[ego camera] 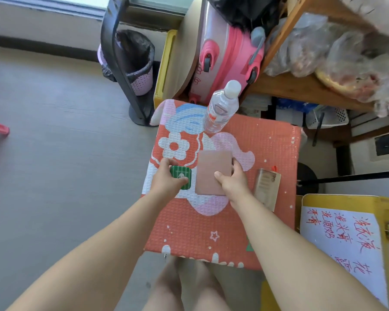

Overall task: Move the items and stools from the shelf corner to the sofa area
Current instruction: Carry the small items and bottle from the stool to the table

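Note:
An orange mat with white and pink cartoon print (252, 223) covers a stool in front of me. On it, my left hand (165, 179) grips a small green case (182, 179) between fingers and thumb. My right hand (230, 181) grips the lower right edge of a flat pinkish-brown card-like pad (209, 170). A clear water bottle with a white cap (221, 108) stands upright at the mat's far edge. A tan box (266, 187) lies flat just right of my right hand.
A wooden shelf (301, 86) with plastic bags stands at the right. A pink suitcase (225, 55) leans behind the stool. A black stand (130, 90) and a lined bin (139, 63) sit at the left. A yellow board with a handwritten paper (346, 232) lies at the right.

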The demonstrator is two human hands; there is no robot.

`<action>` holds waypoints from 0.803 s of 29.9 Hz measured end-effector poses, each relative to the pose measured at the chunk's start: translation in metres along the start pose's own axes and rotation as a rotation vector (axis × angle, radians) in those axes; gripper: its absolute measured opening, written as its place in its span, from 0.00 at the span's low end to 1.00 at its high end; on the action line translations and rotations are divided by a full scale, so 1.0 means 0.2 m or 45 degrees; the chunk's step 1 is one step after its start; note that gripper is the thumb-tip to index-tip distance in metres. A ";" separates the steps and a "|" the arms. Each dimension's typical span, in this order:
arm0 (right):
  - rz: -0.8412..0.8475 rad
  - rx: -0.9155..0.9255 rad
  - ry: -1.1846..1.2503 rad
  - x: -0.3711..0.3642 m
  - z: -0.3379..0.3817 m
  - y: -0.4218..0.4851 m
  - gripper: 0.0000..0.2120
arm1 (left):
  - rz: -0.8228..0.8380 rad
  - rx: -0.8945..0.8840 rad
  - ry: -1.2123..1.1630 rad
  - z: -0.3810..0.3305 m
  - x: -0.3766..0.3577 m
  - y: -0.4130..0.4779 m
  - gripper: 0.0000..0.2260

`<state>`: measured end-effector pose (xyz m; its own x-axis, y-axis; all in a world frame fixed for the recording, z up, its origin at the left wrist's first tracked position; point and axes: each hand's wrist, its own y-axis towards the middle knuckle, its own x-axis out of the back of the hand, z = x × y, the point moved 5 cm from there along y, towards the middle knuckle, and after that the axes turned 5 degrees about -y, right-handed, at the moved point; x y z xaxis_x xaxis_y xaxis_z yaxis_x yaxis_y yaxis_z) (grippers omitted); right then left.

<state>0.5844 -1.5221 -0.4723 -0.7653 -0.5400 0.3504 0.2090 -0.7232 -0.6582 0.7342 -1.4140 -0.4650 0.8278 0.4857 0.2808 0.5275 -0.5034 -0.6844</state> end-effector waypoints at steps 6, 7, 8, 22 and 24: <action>0.162 0.225 0.059 -0.03 0.38 -0.17 0.28 | -0.179 -0.076 -0.186 -0.19 0.28 -0.17 0.17; 0.188 0.241 0.077 -0.04 0.42 -0.19 0.28 | -0.186 -0.083 -0.220 -0.21 0.31 -0.19 0.17; 0.221 0.280 0.079 -0.06 0.49 -0.22 0.29 | -0.225 -0.105 -0.268 -0.24 0.38 -0.24 0.17; 0.636 0.658 -0.188 -0.71 1.10 -0.77 0.29 | -0.723 -0.258 -0.585 -0.19 1.23 -0.74 0.17; 0.699 0.665 -0.194 -0.83 1.14 -0.84 0.29 | -0.788 -0.255 -0.622 -0.12 1.35 -0.79 0.17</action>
<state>0.8156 -1.4094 -0.2677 -0.3843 -0.9061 0.1771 0.8236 -0.4232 -0.3776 0.8784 -1.2215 -0.2648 0.2223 0.9517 0.2118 0.9248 -0.1371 -0.3548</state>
